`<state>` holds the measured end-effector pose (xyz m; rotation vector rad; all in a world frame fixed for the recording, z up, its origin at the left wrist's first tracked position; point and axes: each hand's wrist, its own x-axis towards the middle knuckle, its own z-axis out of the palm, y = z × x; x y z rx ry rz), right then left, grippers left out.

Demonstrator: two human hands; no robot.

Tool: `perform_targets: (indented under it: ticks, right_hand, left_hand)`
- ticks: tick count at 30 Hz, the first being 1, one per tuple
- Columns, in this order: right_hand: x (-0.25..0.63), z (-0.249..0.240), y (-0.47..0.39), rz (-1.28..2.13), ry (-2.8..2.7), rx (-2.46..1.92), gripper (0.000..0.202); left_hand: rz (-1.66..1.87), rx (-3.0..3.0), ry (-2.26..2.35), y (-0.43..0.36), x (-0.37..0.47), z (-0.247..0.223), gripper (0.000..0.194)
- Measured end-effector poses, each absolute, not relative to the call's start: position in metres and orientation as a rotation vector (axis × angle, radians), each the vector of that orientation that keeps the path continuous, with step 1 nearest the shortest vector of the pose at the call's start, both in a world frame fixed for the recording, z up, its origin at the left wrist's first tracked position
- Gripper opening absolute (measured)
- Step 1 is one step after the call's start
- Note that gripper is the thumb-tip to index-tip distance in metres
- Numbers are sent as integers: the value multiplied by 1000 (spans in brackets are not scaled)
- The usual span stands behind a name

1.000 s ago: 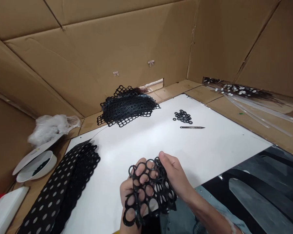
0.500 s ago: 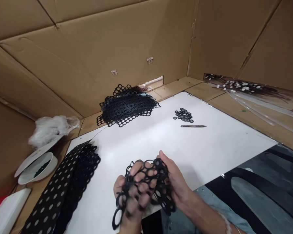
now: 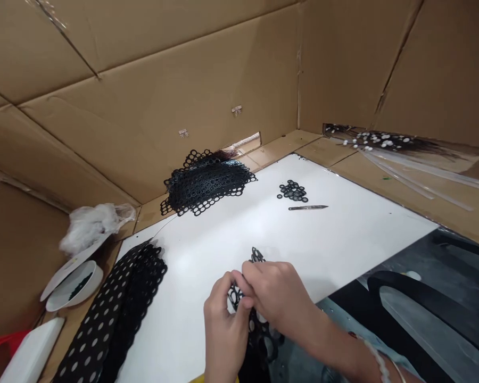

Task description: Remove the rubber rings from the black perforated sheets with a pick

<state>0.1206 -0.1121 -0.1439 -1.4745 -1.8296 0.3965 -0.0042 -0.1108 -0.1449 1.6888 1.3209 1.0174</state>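
Note:
Near the front edge of the white board (image 3: 183,266), my left hand (image 3: 227,319) pinches a black ring mesh (image 3: 263,338). My right hand (image 3: 275,290) is closed on the same mesh, its fingers touching those of my left. Part of the mesh sticks up above my hands, and the rest hangs below them toward my lap. My fingers hide the spot where they grip. Further back lie a heap of loose black rings (image 3: 293,190) and a pointed metal blade (image 3: 308,207).
A stack of black ring mesh (image 3: 207,183) lies at the back. Polka-dot fabric (image 3: 99,314) with black mesh is on the left, beside a white bowl (image 3: 75,287) and a plastic bag (image 3: 93,226). Clear strips (image 3: 419,175) lie at right. Cardboard walls (image 3: 163,96) surround the board.
My hands, earlier spread behind and beside the mesh, have come together and now pinch it. The mesh has turned and bunched, hanging lower. The camera view has shifted slightly.

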Motion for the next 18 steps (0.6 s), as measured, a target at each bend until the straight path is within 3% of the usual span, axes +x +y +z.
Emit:
perform_targets:
  ticks: [3, 9, 14, 18]
  right_hand:
    - [110, -145, -116, 460, -1823, -1376, 33]
    - [104, -150, -118, 997, -1382, -1102, 42]
    - [109, -153, -105, 1296, -823, -1023, 49]
    - [115, -152, -106, 1190, -976, -1144, 46]
  left_hand:
    - [982, 1426, 1383, -112, -4, -144, 29]
    - [901, 1146, 1183, -109, -13, -148, 47]
    - [1074, 899, 1218, -121, -10, -152, 40]
    - [989, 1138, 1177, -116, -6, -148, 41]
